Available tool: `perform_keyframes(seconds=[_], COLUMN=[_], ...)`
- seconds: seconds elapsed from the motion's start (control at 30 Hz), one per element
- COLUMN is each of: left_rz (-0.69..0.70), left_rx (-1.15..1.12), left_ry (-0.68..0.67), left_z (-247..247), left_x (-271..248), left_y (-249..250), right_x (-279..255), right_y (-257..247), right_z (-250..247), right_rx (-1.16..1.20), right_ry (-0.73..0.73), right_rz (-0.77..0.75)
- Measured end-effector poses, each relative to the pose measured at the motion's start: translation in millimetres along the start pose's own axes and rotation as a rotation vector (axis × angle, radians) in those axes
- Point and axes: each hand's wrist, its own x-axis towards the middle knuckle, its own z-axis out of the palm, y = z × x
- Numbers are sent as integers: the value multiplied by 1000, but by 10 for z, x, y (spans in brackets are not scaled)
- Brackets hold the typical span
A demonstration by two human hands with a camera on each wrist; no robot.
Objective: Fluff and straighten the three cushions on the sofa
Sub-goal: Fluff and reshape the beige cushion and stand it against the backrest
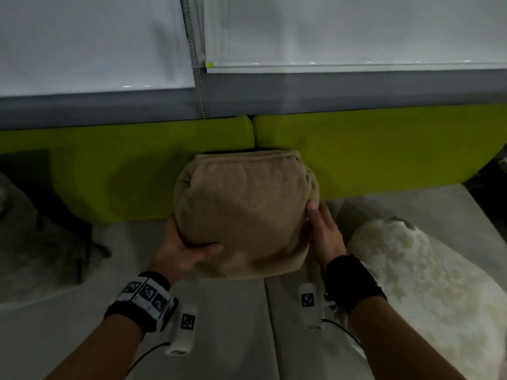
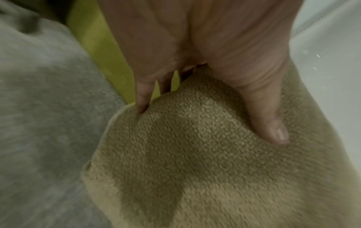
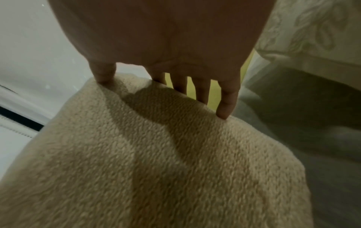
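Observation:
A tan fleece cushion (image 1: 247, 209) (image 2: 195, 154) (image 3: 136, 154) stands on the grey sofa seat (image 1: 219, 325), leaning toward the green backrest (image 1: 384, 149). My left hand (image 1: 192, 237) (image 2: 210, 121) grips its lower left corner, thumb on the front and fingers behind. My right hand (image 1: 315, 223) (image 3: 166, 95) holds the right edge, thumb on the front and fingers down the far side. A cream patterned cushion (image 1: 411, 270) (image 3: 312, 30) lies at the right. A dark grey cushion (image 1: 33, 229) slumps at the left.
White roller blinds (image 1: 329, 28) with a bead chain (image 1: 197, 78) hang over a grey sill behind the sofa. Both wrists carry black bands with tag markers and cables.

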Motion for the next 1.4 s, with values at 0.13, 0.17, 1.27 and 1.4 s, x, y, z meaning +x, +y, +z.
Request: perform_keyframes(seconds=[0.13,0.17,1.27,1.4], left_rz=[-12,6,214,267], left_rx=[55,75,791,776], left_ry=[13,9,16,-21], left_z=[73,45,-486,-428], left_x=[-100,-105,481,438], left_y=[109,126,684,694], right_x=[116,168,892,866], right_y=[111,130,-543,-561], right_z=[-175,-248,-607,-508], right_rx=[-185,-252,-302,-257], right_ry=[-126,-149,166,-17], right_rz=[-19,-8,-220,-328])
